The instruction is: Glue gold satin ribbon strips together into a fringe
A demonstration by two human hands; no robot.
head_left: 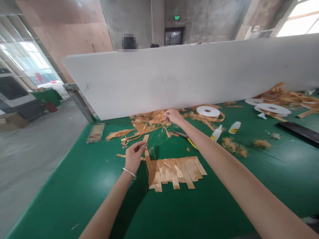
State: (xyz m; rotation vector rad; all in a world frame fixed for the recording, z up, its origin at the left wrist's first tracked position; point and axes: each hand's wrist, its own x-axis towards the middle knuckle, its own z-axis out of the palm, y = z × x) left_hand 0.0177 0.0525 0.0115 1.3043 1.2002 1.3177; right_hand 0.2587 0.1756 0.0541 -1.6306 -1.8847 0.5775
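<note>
My left hand (134, 154), with a bracelet at the wrist, pinches the upper part of a tan ribbon strip (149, 162). That strip stands at the left end of a row of overlapping tan ribbon pieces (174, 169), which hang side by side like a fringe on the green table. Farther back, my right hand (173, 116) is closed in a pinch over a pile of shredded tan fibre (149, 118); what its fingers hold is too small to make out. Scissors with yellow handles (191, 143) lie below my right forearm, partly hidden by it.
Two small glue bottles (234, 127) and fibre tufts (234, 147) lie right of my arm. White ribbon spools (208, 111) and more fibre (286, 94) are farther back. A black bar (300, 132) lies at right. A white partition (174, 76) borders the green table (62, 189).
</note>
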